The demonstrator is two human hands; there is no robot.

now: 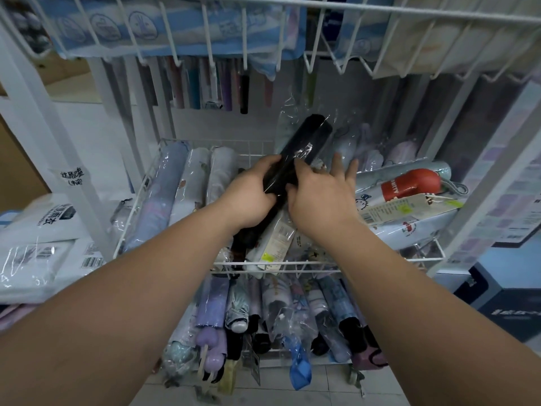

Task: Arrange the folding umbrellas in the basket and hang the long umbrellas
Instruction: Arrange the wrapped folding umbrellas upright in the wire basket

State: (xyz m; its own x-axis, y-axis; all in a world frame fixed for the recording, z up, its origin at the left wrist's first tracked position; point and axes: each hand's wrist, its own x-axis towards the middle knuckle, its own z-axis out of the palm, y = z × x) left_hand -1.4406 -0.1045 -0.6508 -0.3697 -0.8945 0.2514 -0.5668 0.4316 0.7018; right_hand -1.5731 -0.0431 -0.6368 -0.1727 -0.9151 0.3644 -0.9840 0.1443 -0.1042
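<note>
Black folding umbrella (298,155) in clear plastic sleeve, held tilted over the middle wire basket (322,262), far end raised toward upper right, near end down among the packs at the basket front. Left hand (248,197) wrapped round its lower-middle section, fingers curled over the sleeve, a firm grasp. Right hand (319,194) against the same umbrella from the other side: thumb pressed on the sleeve, remaining fingers spread flat and extended past it toward the pale umbrellas behind; whether those fingers grip anything cannot be told.

Basket contents, left side: three pale folding umbrellas (187,183) lying side by side, lengthwise front to back, tidy. Right side: a heap at odd angles, topped by a light blue umbrella with a red handle (409,183) lying crosswise, paper tag (409,207) showing. White tagged pack (273,241) just under the black umbrella at the front rim.

Below: lower basket (278,351) crowded with folding umbrellas, purple, blue, patterned, handles toward the viewer.

Above: white wire shelf (322,7) with blue-and-white packaged goods; long umbrellas (205,83) hanging in a row behind it.

Left of the rack: white plastic packs (38,238) with barcodes, stacked
</note>
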